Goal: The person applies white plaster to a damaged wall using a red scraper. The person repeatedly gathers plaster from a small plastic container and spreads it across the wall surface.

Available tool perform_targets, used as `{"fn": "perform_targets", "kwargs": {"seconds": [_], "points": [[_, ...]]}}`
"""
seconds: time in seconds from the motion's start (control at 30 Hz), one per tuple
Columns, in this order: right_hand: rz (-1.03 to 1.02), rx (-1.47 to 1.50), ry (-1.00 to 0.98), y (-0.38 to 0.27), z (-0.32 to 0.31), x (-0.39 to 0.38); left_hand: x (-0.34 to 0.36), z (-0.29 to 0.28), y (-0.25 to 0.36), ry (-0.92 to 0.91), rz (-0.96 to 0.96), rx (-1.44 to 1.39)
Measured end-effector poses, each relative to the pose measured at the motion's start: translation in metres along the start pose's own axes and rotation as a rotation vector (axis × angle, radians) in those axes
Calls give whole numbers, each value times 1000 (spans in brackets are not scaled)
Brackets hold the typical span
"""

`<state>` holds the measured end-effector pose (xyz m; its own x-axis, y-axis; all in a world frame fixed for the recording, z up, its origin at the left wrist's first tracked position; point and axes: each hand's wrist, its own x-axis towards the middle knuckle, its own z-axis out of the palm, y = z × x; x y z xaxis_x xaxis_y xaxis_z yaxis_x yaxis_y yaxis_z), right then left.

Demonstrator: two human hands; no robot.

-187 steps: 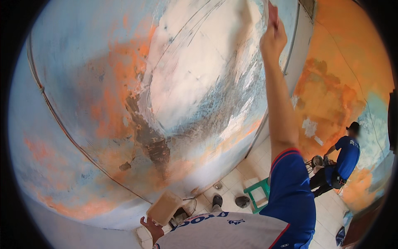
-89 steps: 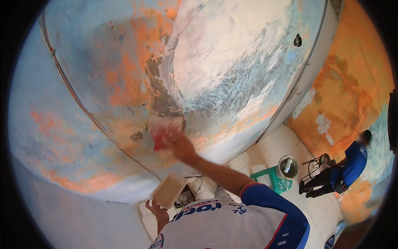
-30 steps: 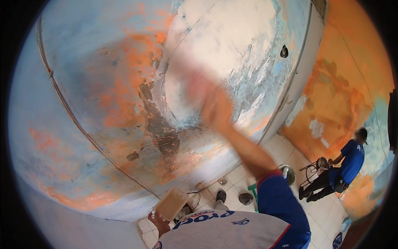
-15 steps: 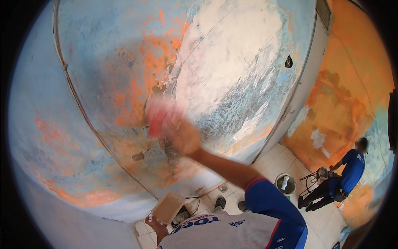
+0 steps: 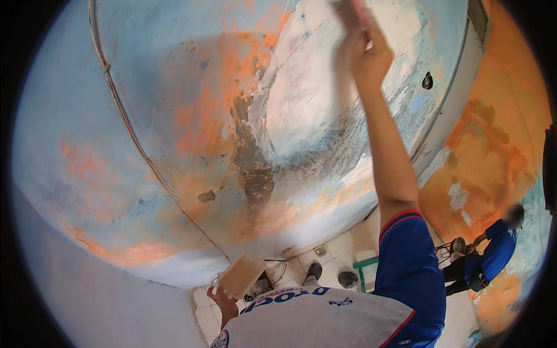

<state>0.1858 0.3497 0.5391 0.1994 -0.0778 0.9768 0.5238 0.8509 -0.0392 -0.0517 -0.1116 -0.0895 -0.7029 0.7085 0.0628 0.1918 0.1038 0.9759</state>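
Note:
My right hand (image 5: 371,58) is raised high against the wall, closed on a red and pale scraper (image 5: 358,14), which is partly blurred at the upper edge. Behind it the wall (image 5: 296,119) carries a large cream patch among blue, orange and bare grey areas. My left hand (image 5: 223,301) is low by my body, fingers curled at the edge of a tan rectangular board (image 5: 241,275) that it holds up.
A co-worker in blue (image 5: 496,252) is at the orange wall by a pot (image 5: 457,245) on a metal stand. A green stool (image 5: 364,267) and small round containers (image 5: 348,279) stand on the tiled floor (image 5: 301,255). A cable (image 5: 151,162) runs down the wall.
My right hand and the scraper have swept upward and to the right from the middle of the wall. My left hand still holds the board low.

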Motion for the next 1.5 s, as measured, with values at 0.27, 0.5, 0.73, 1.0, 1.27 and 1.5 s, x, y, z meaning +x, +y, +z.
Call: {"fn": "perform_targets", "kwargs": {"seconds": [0.27,0.5,0.73,1.0,1.27,1.5], "points": [[79,475,-691,-185,-58,-333,7,2,-43,55,-324,-575],[105,189,-300,-75,-56,-249,-4,5,2,42,-313,-570],[-5,139,-402,-65,-35,-264,-16,7,-31,27,-241,-376],[187,632,-1030,-158,-135,-408,-52,43,35,326,-304,-510],[688,420,-783,-54,-261,-397,-83,125,97,413,-520,-655],[1850,1013,-373,9,-373,-335,-86,222,158,249,-342,-745]]}}
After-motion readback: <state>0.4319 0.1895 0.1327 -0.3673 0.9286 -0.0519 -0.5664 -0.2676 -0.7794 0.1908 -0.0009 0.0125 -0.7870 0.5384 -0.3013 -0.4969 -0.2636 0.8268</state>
